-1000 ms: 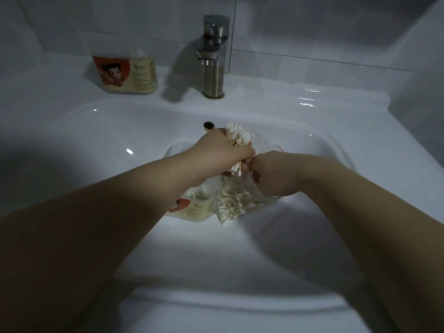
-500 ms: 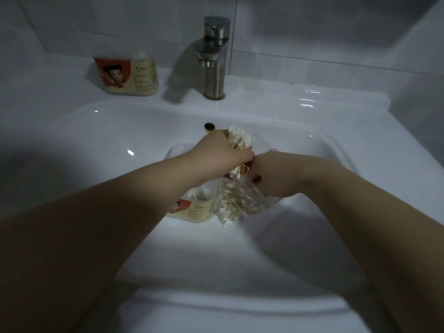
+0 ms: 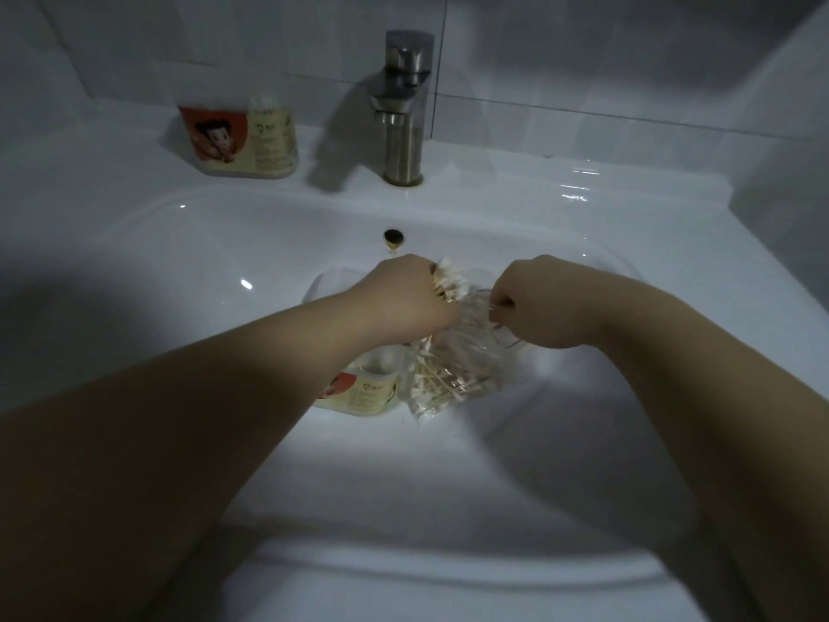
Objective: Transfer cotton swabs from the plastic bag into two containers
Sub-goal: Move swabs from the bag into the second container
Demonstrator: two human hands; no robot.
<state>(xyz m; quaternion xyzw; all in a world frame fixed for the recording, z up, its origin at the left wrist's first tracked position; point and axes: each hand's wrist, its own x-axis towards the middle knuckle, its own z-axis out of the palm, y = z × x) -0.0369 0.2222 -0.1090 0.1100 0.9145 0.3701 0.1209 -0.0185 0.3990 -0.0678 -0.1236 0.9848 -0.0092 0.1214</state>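
My left hand [image 3: 410,294] grips a bundle of cotton swabs [image 3: 448,284] with white tips pointing up, over the sink basin. My right hand [image 3: 534,307] pinches the top edge of the clear plastic bag [image 3: 471,352], which hangs below both hands with several swabs lying in its bottom. One container [image 3: 363,390] with a red and cream label stands in the basin just left of the bag, partly hidden by my left forearm. A second container [image 3: 242,141] with the same label stands on the counter at the back left, swabs showing at its top.
A white sink basin [image 3: 202,271] surrounds the work, with a metal faucet [image 3: 403,110] at the back centre and an overflow hole [image 3: 393,237] below it. White tiled wall [image 3: 628,60] rises behind. The room is dim.
My right hand has moved right, away from my left hand, pulling the bag's top open wider. My left hand still holds the swab bundle in much the same place.
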